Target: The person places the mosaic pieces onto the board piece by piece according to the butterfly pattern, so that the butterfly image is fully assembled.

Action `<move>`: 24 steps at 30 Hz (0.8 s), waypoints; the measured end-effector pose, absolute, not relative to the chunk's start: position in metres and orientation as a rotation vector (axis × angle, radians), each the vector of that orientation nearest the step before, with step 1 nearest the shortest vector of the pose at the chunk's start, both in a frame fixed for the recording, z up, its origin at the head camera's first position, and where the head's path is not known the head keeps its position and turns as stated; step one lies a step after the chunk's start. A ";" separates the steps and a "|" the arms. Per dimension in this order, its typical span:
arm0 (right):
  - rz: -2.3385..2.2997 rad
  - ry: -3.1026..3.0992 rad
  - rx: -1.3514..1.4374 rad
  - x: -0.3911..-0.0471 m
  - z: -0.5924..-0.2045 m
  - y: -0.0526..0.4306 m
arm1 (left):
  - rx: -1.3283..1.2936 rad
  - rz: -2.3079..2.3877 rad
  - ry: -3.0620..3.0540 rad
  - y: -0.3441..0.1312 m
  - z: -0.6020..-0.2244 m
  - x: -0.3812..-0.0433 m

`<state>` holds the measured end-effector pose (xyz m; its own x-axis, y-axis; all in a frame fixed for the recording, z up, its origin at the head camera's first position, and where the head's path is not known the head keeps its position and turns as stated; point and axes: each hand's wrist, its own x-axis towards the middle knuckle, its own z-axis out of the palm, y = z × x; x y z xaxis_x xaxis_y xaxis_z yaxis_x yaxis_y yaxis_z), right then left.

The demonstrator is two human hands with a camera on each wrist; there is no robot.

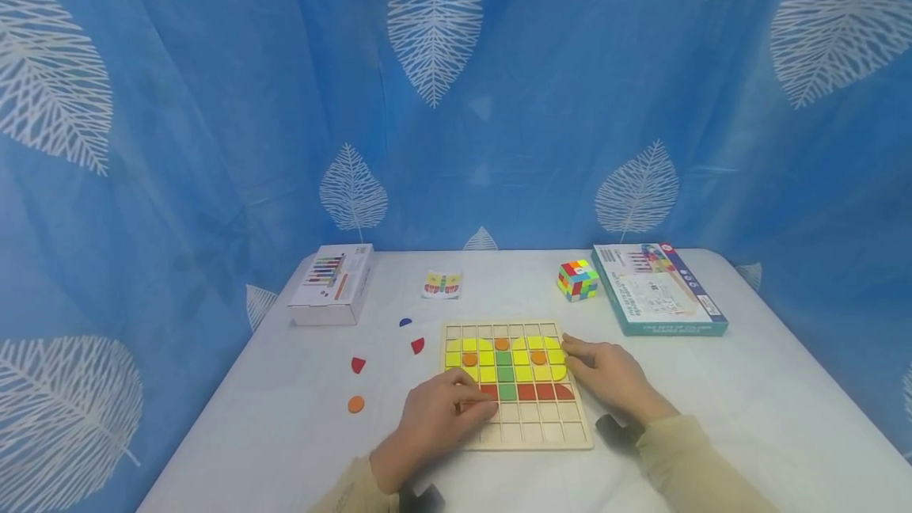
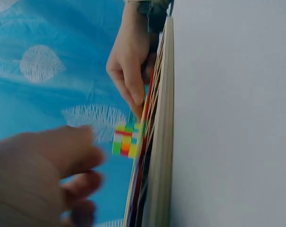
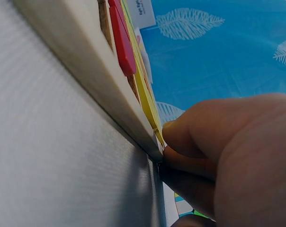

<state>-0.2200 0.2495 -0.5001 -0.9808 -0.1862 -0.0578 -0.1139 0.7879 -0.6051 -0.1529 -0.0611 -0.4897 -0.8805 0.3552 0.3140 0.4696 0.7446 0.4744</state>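
Observation:
A wooden grid board (image 1: 549, 434) lies on the table, with yellow, green, red and orange pieces in its cells. Over its lower left part is my left hand (image 1: 438, 414), fingers loosely bent near the row of red pieces (image 1: 526, 392). In the left wrist view that hand (image 2: 48, 175) is blurred and above the board (image 2: 163, 142), with no piece visible between its fingers. At the board's upper right edge, my right hand (image 1: 613, 374) holds the rim between thumb and fingers. The right wrist view shows the thumb (image 3: 185, 130) against that edge.
Left of the board lie red pieces (image 1: 358, 365), an orange disc (image 1: 355, 404) and a blue half-round piece (image 1: 405, 322). Behind are a pattern card (image 1: 442, 285), a puzzle cube (image 1: 578, 281), a white box (image 1: 331, 283) and a teal-edged box (image 1: 659, 291). A blue curtain (image 1: 499, 141) backs the table.

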 end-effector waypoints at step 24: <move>-0.983 2.824 -0.202 -0.220 -0.500 0.250 | -0.026 -0.447 -3.037 -0.128 -0.494 -0.216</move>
<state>-0.2198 0.2499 -0.5003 -0.9806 -0.1733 -0.0917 -0.0789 0.7770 -0.6245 -0.2164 -0.1282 -0.4944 -0.9973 0.0063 0.0738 0.0273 0.9575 0.2872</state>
